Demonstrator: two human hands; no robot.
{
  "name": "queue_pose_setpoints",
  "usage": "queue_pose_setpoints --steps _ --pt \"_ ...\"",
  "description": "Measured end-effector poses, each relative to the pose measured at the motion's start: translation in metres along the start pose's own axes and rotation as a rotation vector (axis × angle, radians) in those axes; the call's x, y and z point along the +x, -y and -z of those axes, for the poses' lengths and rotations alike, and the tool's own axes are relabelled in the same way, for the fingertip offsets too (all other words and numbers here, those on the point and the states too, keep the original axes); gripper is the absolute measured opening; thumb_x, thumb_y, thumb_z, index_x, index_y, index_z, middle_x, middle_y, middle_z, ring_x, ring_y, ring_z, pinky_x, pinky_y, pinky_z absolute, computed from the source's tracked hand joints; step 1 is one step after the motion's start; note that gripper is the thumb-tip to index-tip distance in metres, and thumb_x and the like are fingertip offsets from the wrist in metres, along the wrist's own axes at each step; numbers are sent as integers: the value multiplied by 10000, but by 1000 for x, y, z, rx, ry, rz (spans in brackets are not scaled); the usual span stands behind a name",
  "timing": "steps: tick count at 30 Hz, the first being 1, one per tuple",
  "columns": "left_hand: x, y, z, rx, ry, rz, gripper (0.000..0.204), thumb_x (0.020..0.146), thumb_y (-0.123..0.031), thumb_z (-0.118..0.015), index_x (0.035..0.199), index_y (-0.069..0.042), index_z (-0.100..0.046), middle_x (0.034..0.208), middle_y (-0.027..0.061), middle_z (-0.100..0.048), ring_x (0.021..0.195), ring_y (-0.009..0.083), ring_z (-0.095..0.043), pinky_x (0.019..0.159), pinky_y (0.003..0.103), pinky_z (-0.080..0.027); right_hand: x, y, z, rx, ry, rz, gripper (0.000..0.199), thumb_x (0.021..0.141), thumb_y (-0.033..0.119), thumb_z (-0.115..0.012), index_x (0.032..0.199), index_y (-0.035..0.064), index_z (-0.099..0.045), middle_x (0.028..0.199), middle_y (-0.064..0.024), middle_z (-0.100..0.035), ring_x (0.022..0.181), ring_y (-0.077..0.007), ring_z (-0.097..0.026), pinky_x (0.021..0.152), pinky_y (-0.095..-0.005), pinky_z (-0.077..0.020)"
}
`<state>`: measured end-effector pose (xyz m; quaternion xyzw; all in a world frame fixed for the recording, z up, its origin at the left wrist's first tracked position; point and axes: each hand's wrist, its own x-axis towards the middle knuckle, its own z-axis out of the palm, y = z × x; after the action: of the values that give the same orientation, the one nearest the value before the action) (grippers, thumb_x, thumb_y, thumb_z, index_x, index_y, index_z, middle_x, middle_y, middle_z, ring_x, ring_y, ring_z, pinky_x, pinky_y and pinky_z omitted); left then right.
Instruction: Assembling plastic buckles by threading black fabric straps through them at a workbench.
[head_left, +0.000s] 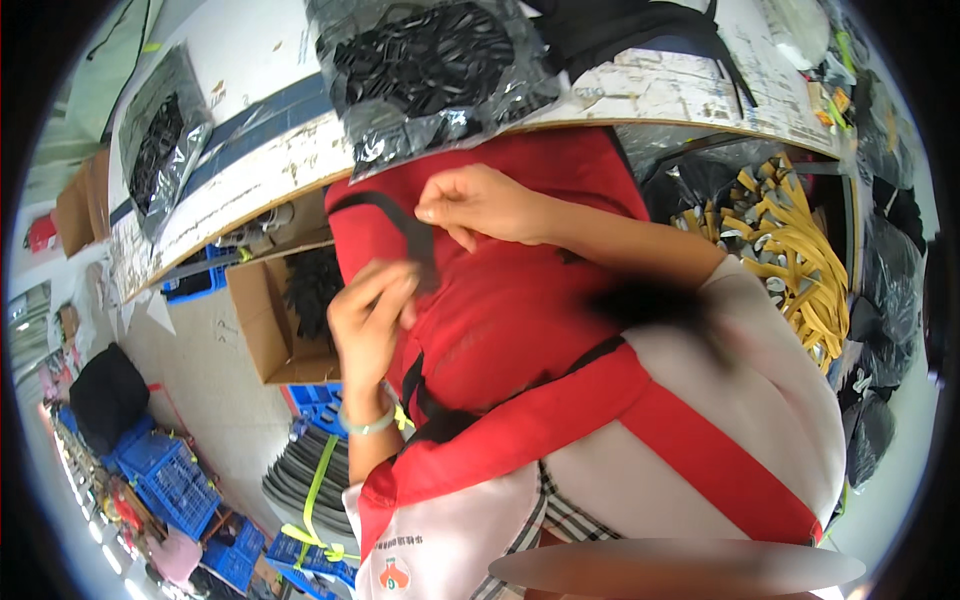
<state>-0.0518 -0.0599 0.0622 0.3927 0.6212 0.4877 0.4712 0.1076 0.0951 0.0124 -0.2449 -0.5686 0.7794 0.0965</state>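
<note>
A large piece of red fabric (500,320) is spread over my lap and reaches the table edge. Across its upper left part curves a black strap (408,228). My left hand (372,312), with a pale bangle at the wrist, has its fingers curled closed at the strap's lower end, slightly blurred. Just above and right, my right hand (482,207) is closed in a pinch beside the strap; what its fingertips hold, if anything, is hidden. A dark blurred shape (650,305) lies below my right forearm, too smeared to name.
On the worn white table (660,95) lie a clear bag of black plastic pieces (425,60), a smaller such bag (155,150) and a black fabric item (640,30). Yellow straps (790,250) are heaped at right. Left are a cardboard box (260,330) and blue crates (175,480).
</note>
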Motion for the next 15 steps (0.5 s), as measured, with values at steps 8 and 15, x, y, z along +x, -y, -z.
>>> queue_pose_setpoints --steps 8,15 --pt "-66 27 136 129 -649 234 215 895 -71 -623 1100 -6 -638 859 55 -650 598 64 -525 510 192 -399 7 70 131 -665 -675 470 144 918 192 -613 977 64 -644 757 34 -580 641 -52 -549 587 -204 -470" --pt "-34 115 111 -789 -483 116 384 925 18 -502 1301 17 -425 1224 255 -522 1080 308 -592 973 372 -504 42 89 262 -1399 -1110 328 224 776 192 -647 964 74 -679 813 -158 -665 780 -353 -638 724 -437 -504"
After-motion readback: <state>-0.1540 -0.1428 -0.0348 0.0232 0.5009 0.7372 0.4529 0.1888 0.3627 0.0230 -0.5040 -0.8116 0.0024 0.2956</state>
